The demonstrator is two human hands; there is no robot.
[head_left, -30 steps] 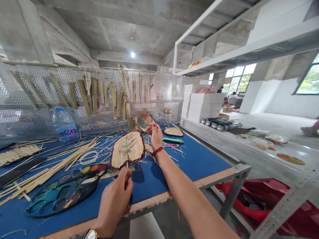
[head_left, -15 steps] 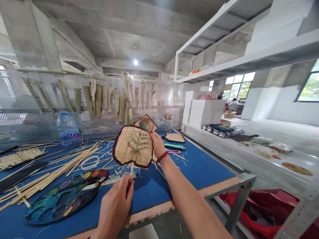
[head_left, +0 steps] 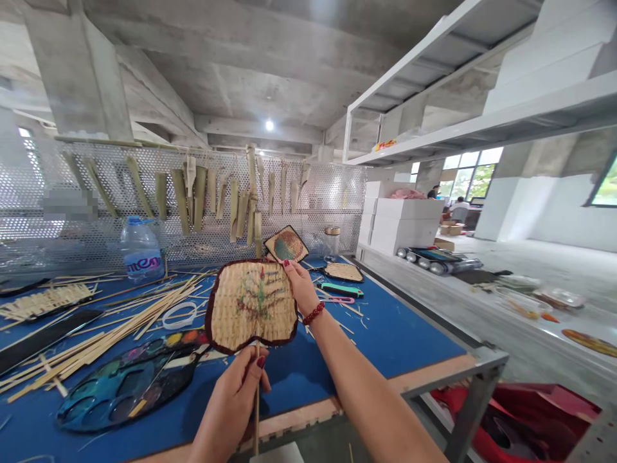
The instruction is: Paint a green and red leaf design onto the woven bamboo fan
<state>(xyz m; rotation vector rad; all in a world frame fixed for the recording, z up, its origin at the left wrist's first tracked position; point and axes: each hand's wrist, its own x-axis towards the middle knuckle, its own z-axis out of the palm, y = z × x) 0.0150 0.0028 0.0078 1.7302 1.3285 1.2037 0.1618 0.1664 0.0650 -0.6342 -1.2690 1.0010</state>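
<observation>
A woven straw fan (head_left: 253, 305) with a dark red cloth border and a painted green and red pattern is held upright over the front of the blue table (head_left: 385, 328). My left hand (head_left: 236, 392) pinches its thin wooden handle (head_left: 257, 411) just below the woven part. At the fan's upper right edge, my right hand (head_left: 299, 286) grips the border, its thumb on the front and the other fingers hidden behind. A red bead bracelet (head_left: 313, 313) circles my right wrist.
Bamboo strips (head_left: 139, 315) and a paint palette (head_left: 130, 386) lie at the left, near a water bottle (head_left: 139, 254). Behind the fan are a diamond-shaped woven piece (head_left: 287, 245), a glass jar (head_left: 331, 243) and a green cutter (head_left: 342, 289). A metal shelf (head_left: 463, 128) overhangs the right.
The fan looks larger and sits slightly lower and further left. My left hand has shifted up the handle, whose lower end now shows below it. The view has shifted slightly.
</observation>
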